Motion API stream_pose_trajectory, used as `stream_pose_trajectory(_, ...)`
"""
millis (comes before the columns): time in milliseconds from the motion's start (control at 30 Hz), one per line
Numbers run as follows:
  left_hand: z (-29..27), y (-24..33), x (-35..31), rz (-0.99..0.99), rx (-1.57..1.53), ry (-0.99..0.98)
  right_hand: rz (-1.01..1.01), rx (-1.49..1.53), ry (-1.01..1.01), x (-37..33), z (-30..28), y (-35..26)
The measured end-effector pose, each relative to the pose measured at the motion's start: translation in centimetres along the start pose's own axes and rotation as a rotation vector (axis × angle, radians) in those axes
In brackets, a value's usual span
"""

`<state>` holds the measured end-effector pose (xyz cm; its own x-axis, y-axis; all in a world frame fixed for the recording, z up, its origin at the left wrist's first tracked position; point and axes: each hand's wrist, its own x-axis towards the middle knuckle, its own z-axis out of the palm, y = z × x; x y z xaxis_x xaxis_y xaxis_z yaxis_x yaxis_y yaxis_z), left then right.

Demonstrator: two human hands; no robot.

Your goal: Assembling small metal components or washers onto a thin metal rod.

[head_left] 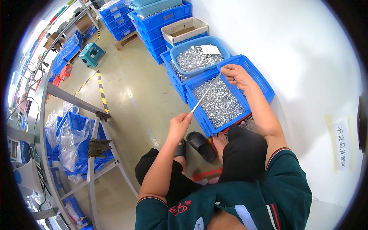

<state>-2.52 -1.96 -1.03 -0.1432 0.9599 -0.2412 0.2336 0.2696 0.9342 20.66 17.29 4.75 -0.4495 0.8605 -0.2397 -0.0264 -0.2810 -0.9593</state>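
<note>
A thin silvery rod (207, 93) stretches at a slant between my hands, above a blue crate (201, 123) filled with small, shiny ring-like metal parts (221, 104). My left hand (180, 124) is closed round the rod's lower, nearer end, left of the crate. At the rod's upper, farther end, my right hand (236, 75) pinches with thumb and fingers, over the crate's far right side. Whether small parts sit on the rod is too fine to make out. A blue perforated basket (257, 82) lies beside my right forearm, which partly hides it.
Beyond the crate, a light-blue basket (199, 72) holds more metal parts and a white card (210, 50). Farther back stand an open carton (188, 35) and stacked blue crates (163, 23). A metal frame (91, 180) stands left. By my feet lies a black slipper (201, 146).
</note>
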Motion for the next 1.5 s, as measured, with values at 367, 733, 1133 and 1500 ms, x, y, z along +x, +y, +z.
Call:
stream_pose_trajectory(367,0.6,0.9,0.4,-0.152,-0.341,-0.053,0.401,0.738,-0.192,1.8,0.8,5.6)
stream_pose_trajectory(733,0.3,1.2,0.3,-0.221,-0.425,-0.089,0.424,0.579,0.068,2.8,0.2,10.3)
stream_pose_trajectory(1133,0.4,0.4,0.4,-0.120,-0.203,-0.038,0.232,0.701,-0.060,1.3,-1.1,6.0)
stream_pose_trajectory(1500,0.1,-0.6,0.4,-0.068,-0.097,-0.059,0.116,0.805,-0.072,1.0,-0.6,3.3)
